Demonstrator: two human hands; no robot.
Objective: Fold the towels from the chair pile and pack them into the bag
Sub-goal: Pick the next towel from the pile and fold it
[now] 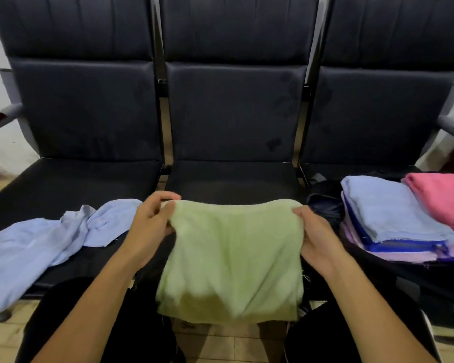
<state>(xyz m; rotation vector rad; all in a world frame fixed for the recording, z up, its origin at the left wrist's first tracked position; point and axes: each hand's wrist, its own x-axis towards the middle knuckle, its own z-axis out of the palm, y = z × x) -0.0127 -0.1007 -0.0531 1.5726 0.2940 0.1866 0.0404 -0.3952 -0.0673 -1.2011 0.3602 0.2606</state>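
Observation:
A light green towel (pixel 233 258) hangs folded in front of the middle chair seat, its lower edge over my knees. My left hand (pixel 147 229) pinches its top left corner and my right hand (pixel 317 239) grips its top right corner. A crumpled pale blue towel (pixel 42 247) lies on the left seat. On the right seat a stack of folded towels sits in an open dark bag (pixel 409 279): a pale blue towel (pixel 393 210) on top, blue and lilac ones beneath, and a pink towel (pixel 443 197) beside it.
Three black padded chairs (pixel 233 113) joined in a row fill the view, with grey armrests at both ends. My dark-trousered legs are below the towel, and a tiled floor (pixel 233 344) shows between them.

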